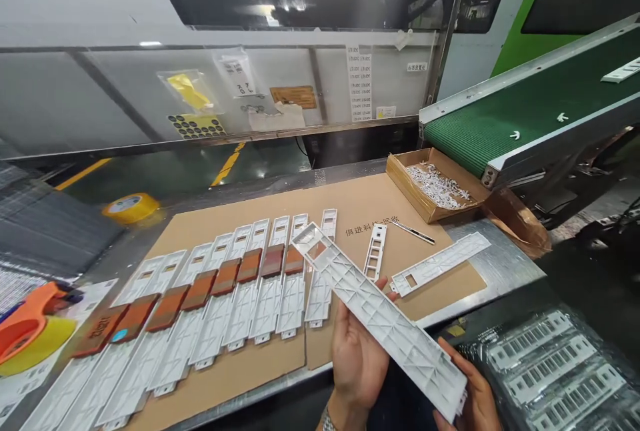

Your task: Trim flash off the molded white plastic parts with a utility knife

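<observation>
A long white ribbed plastic panel (385, 314) is held at a slant above the table's front edge, its ribbed side facing me and a cut-out near its far end. Beneath its middle, my left hand (359, 354) supports it, with the fingers partly hidden behind. My right hand (473, 387) grips the near end by its edge. Just beyond lie a short white slotted strip (376, 251) and another long white panel (440, 264). To the left, a row of similar panels (267, 307) rests on cardboard (270, 367), with reddish-brown blocks (200, 289) across most of them.
A cardboard box (425, 211) of small white bits stands below the green conveyor belt (540, 107). A pen-like tool (414, 232) lies near the slotted strip. Yellow tape (131, 207) and an orange tape dispenser (30, 324) are at left. Bagged slotted strips (555, 364) are stacked at lower right.
</observation>
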`<control>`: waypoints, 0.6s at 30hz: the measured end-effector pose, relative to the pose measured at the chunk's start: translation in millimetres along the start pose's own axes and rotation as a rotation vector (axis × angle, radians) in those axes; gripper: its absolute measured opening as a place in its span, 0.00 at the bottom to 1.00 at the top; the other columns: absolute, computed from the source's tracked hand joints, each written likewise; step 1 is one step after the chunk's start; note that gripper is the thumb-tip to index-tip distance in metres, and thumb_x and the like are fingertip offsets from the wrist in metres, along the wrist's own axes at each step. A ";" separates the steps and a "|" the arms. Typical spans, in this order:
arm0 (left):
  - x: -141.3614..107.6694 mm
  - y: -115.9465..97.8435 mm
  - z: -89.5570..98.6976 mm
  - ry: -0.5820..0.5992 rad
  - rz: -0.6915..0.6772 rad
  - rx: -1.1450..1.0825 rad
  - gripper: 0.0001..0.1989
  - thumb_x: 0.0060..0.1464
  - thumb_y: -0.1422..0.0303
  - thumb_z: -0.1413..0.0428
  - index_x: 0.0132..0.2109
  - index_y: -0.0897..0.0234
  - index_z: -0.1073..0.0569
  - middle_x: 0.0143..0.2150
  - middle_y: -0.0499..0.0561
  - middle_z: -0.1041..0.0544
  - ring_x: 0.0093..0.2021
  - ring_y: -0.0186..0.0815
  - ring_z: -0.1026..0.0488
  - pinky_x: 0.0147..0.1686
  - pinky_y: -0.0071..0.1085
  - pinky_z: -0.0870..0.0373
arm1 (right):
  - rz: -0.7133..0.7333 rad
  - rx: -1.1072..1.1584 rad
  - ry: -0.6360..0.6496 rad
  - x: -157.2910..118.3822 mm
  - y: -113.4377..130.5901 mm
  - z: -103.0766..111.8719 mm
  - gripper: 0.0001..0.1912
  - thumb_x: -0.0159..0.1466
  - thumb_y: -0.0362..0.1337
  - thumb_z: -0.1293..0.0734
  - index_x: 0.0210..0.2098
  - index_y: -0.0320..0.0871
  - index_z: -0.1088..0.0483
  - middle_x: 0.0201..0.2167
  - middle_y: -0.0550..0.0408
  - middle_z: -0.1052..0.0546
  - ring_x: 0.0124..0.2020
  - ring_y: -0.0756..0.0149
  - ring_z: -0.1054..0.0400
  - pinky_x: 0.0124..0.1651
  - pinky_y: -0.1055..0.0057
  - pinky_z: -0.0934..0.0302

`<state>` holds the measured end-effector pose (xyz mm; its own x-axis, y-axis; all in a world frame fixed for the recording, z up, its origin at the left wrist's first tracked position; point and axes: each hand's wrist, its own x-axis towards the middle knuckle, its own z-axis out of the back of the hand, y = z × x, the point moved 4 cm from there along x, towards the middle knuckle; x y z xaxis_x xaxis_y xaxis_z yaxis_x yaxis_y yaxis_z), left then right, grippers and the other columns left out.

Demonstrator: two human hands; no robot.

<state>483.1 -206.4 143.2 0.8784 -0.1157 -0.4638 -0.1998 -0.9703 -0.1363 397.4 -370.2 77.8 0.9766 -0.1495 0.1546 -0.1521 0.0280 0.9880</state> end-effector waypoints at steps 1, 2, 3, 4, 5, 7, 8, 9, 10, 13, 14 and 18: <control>0.8 -0.5 2.0 -0.006 0.000 -0.008 0.23 0.62 0.55 0.59 0.49 0.59 0.24 0.50 0.55 0.23 0.43 0.45 0.24 0.46 0.40 0.31 | 0.010 -0.001 -0.003 -0.3 2.4 -0.6 0.31 0.58 0.32 0.31 0.59 0.48 0.41 0.58 0.45 0.32 0.56 0.53 0.35 0.54 0.59 0.36; 1.8 -0.8 4.5 -0.004 0.000 -0.011 0.23 0.62 0.54 0.58 0.50 0.59 0.25 0.51 0.56 0.24 0.44 0.45 0.25 0.47 0.40 0.32 | 0.020 0.000 0.000 0.2 4.5 -0.9 0.31 0.58 0.32 0.32 0.59 0.47 0.41 0.58 0.44 0.33 0.57 0.53 0.36 0.55 0.59 0.36; 3.1 -0.9 7.2 0.011 -0.003 -0.010 0.23 0.61 0.54 0.57 0.51 0.60 0.26 0.53 0.56 0.25 0.47 0.45 0.25 0.49 0.40 0.33 | 0.032 0.001 0.005 1.4 6.5 -0.7 0.31 0.58 0.32 0.32 0.60 0.46 0.42 0.58 0.42 0.33 0.58 0.53 0.37 0.55 0.59 0.37; 4.7 -1.1 10.1 0.039 -0.011 -0.005 0.23 0.61 0.54 0.57 0.53 0.60 0.27 0.55 0.56 0.27 0.49 0.46 0.27 0.51 0.41 0.34 | 0.042 0.003 0.012 3.3 8.2 -0.3 0.31 0.58 0.32 0.31 0.60 0.45 0.42 0.58 0.42 0.33 0.58 0.53 0.37 0.55 0.59 0.37; 6.3 -1.4 12.8 0.082 -0.020 0.001 0.23 0.61 0.54 0.56 0.54 0.60 0.27 0.56 0.56 0.28 0.52 0.47 0.28 0.53 0.42 0.35 | 0.046 0.006 0.019 5.7 9.7 0.4 0.32 0.58 0.32 0.31 0.60 0.46 0.43 0.58 0.41 0.33 0.58 0.53 0.37 0.55 0.60 0.37; 9.5 -2.4 16.9 0.194 -0.040 0.000 0.23 0.61 0.55 0.56 0.55 0.59 0.29 0.59 0.56 0.32 0.57 0.48 0.33 0.56 0.43 0.38 | 0.051 0.007 0.032 11.7 12.7 1.4 0.33 0.58 0.31 0.31 0.60 0.46 0.44 0.58 0.41 0.33 0.58 0.53 0.37 0.55 0.60 0.36; 10.6 -3.0 18.0 0.259 -0.043 -0.013 0.23 0.61 0.55 0.56 0.56 0.58 0.30 0.60 0.55 0.33 0.59 0.48 0.35 0.58 0.44 0.40 | 0.058 0.005 0.036 14.9 14.5 1.5 0.33 0.58 0.31 0.31 0.60 0.47 0.44 0.59 0.41 0.34 0.58 0.53 0.37 0.55 0.60 0.37; 11.3 -3.7 18.3 0.323 -0.038 -0.033 0.23 0.61 0.54 0.56 0.57 0.57 0.31 0.61 0.55 0.34 0.60 0.47 0.37 0.59 0.45 0.42 | 0.067 0.000 0.039 18.1 16.5 1.1 0.32 0.58 0.31 0.31 0.60 0.47 0.44 0.59 0.41 0.34 0.58 0.53 0.38 0.55 0.60 0.37; 11.6 -4.6 17.9 0.382 -0.031 -0.055 0.23 0.61 0.54 0.57 0.57 0.57 0.32 0.62 0.55 0.36 0.61 0.47 0.38 0.60 0.45 0.44 | 0.081 -0.006 0.041 21.1 18.8 0.3 0.31 0.59 0.31 0.32 0.59 0.48 0.44 0.60 0.42 0.35 0.59 0.53 0.39 0.55 0.59 0.37; 10.8 -7.8 14.2 0.502 -0.013 -0.109 0.24 0.62 0.54 0.59 0.60 0.54 0.37 0.64 0.53 0.41 0.63 0.45 0.43 0.62 0.45 0.49 | 0.133 -0.033 0.040 28.7 25.8 -3.8 0.25 0.62 0.31 0.35 0.57 0.49 0.42 0.61 0.44 0.37 0.61 0.54 0.41 0.57 0.59 0.39; 10.2 -8.8 12.7 0.522 -0.012 -0.118 0.24 0.62 0.54 0.60 0.61 0.53 0.39 0.64 0.52 0.42 0.64 0.45 0.44 0.63 0.45 0.51 | 0.145 -0.039 0.037 30.6 27.5 -5.2 0.24 0.62 0.31 0.36 0.56 0.50 0.42 0.61 0.45 0.37 0.61 0.54 0.42 0.57 0.59 0.39; 6.7 -11.4 7.0 0.576 -0.024 -0.118 0.25 0.62 0.54 0.62 0.63 0.53 0.42 0.65 0.50 0.45 0.65 0.44 0.47 0.65 0.45 0.58 | 0.141 -0.029 0.021 34.9 28.1 -7.1 0.22 0.62 0.32 0.35 0.55 0.49 0.40 0.62 0.44 0.39 0.61 0.53 0.42 0.55 0.61 0.38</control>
<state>488.2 -194.6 135.6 0.9830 -0.1582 0.0932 -0.1562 -0.9873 -0.0276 428.4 -367.6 110.9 0.9488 -0.1212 0.2915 -0.2840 0.0757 0.9558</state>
